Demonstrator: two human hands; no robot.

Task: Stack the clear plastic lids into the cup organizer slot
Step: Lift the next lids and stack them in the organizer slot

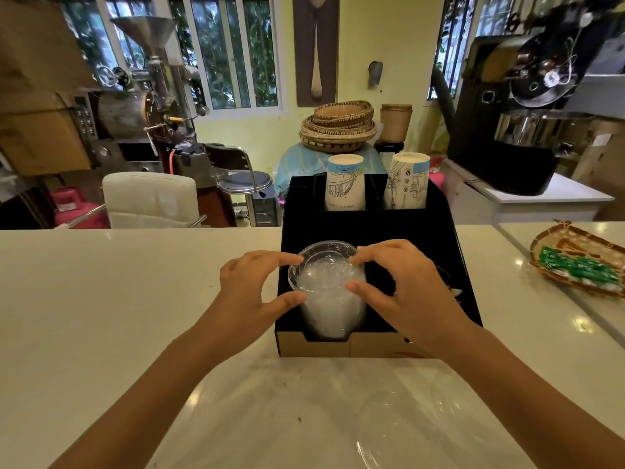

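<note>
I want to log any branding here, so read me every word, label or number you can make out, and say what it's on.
No text reads clearly.
Left paper cup: a small line of print near its base, too blurred to read.
Right paper cup: small symbols and drawings, too small to read.
Green packets in the woven tray: light markings, blurred.
Black organizer, stack of clear lids: no text visible.

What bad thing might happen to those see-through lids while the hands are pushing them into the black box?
The stack of clear lids stands taller than the slot in the black organizer, and the top lid sits crooked, so it may slide off. The left hand and right hand pinch only with fingertips; squeezing hard might crack the thin plastic. More clear plastic lies on the counter near the arms and might get swept off.
</note>
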